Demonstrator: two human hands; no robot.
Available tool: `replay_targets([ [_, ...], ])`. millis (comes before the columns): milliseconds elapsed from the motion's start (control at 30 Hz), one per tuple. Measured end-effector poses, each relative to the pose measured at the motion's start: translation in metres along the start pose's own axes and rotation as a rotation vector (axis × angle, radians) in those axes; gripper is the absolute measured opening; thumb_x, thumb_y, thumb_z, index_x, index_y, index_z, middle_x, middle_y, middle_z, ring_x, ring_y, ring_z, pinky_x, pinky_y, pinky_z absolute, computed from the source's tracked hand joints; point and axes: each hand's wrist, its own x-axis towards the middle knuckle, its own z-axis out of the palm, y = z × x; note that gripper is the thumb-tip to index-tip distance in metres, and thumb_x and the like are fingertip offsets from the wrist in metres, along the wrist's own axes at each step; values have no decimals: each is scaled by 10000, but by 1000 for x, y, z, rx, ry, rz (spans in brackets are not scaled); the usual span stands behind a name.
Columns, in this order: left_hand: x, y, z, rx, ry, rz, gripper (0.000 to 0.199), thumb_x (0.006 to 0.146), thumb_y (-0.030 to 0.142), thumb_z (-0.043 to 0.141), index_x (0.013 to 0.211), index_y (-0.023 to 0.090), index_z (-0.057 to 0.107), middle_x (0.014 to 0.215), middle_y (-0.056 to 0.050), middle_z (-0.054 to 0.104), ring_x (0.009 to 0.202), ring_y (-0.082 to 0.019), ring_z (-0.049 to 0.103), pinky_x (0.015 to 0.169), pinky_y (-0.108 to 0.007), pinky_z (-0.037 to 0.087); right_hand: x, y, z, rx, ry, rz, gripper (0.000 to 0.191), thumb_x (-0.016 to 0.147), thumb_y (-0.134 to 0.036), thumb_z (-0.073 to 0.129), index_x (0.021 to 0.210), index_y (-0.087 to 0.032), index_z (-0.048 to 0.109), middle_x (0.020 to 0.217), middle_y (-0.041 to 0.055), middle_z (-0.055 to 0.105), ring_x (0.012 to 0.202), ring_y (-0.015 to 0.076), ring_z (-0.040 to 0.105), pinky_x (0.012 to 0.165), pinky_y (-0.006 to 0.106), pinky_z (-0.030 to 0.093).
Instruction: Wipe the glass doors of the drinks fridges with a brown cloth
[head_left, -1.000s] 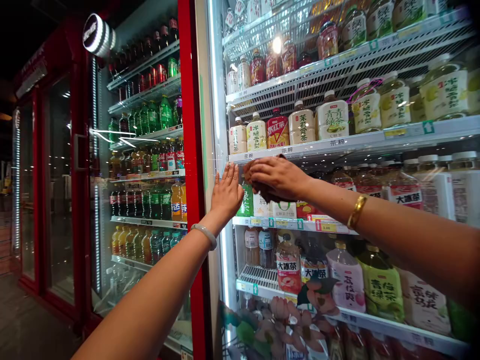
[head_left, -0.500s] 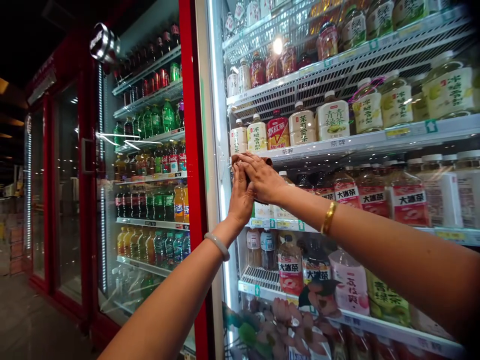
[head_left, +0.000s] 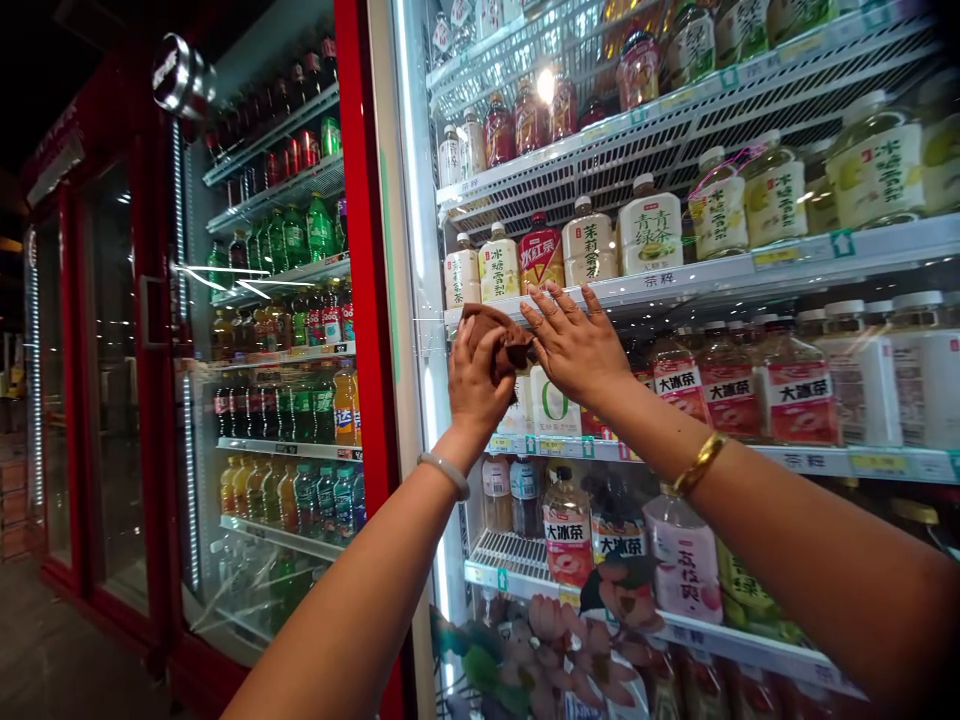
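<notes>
A crumpled brown cloth [head_left: 491,328] is against the glass door of a lit drinks cooler. My left hand [head_left: 478,385], with a pale bangle at the wrist, has its fingers curled over the cloth. Just right of it, my right hand [head_left: 576,345] lies on the glass with its fingers spread, its fingertips near the cloth's right edge; a gold bracelet is on that wrist. Behind the glass, a bottle with a red label [head_left: 541,255] stands on the shelf above my hands.
A red door frame [head_left: 367,300] runs down the left of this door. Beyond it a second cooler holds green bottles [head_left: 321,228] and others, and its door has a metal handle [head_left: 152,312]. Pink flower shapes [head_left: 555,640] show low on the glass.
My hands, earlier overlapping on the cloth, have come apart. My right hand has shifted right with its fingers spread, and more of the cloth shows. The view has shifted slightly.
</notes>
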Motion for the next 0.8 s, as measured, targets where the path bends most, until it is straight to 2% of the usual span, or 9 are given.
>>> replay_targets([
  [100,-16,-19,-13,-10,-71,96,532,866,183,651,1363,334,536,1686,-61,355,1585,-334,336,1266,-610,393,-3,-5,2,-20,-17,27,544,1033,-299,403,1561,-178,453,1697,113,365,1617,312,286,1346,681,163],
  [200,-3,-34,-20,43,-22,-57,494,865,170,631,1324,337,558,1635,-59,423,1544,-323,396,1261,-609,402,-2,-6,1,-22,-36,39,543,1041,-308,388,1557,-154,458,1701,114,358,1623,307,271,1359,667,139],
  [267,13,-33,-17,67,66,-178,482,856,160,626,1307,319,566,1602,-76,454,1516,-320,425,1270,-598,389,-1,-5,1,-3,-43,47,547,1037,-309,396,1559,-159,456,1703,111,357,1627,302,259,1362,667,128],
  [300,19,-28,-14,65,84,-186,482,848,157,630,1302,306,569,1594,-86,457,1507,-317,433,1273,-586,386,-1,-5,1,9,-43,51,546,1035,-309,401,1559,-166,457,1704,109,357,1628,302,258,1362,669,123],
  [367,20,-13,-5,47,47,-92,480,834,156,643,1289,289,572,1593,-95,450,1514,-311,426,1272,-569,390,-2,-4,2,34,-29,47,541,1031,-300,405,1557,-187,462,1700,106,368,1626,303,267,1360,670,126],
  [467,0,8,0,-9,-60,118,462,829,151,645,1265,286,574,1626,-88,418,1548,-304,393,1259,-564,408,-7,-3,3,57,3,24,544,1026,-270,389,1562,-205,456,1692,112,378,1622,306,277,1355,667,134],
  [600,-28,1,-14,-67,-158,269,450,820,127,654,1238,277,585,1621,-93,425,1565,-307,375,1259,-565,403,-14,-4,3,67,-4,6,541,1027,-278,381,1545,-159,478,1693,139,361,1629,320,251,1352,672,133],
  [700,-17,-14,-19,-50,-111,161,426,836,125,648,1229,276,585,1598,-98,447,1546,-297,403,1257,-571,402,-16,-5,2,50,-9,11,530,1031,-282,390,1532,-149,497,1691,134,363,1625,320,262,1351,671,153],
  [800,6,-10,-9,-4,-15,-6,387,861,172,639,1227,284,582,1603,-95,440,1528,-299,421,1267,-583,378,-16,-6,1,47,-5,21,521,1032,-282,402,1528,-158,506,1685,125,378,1618,319,283,1351,668,160],
])
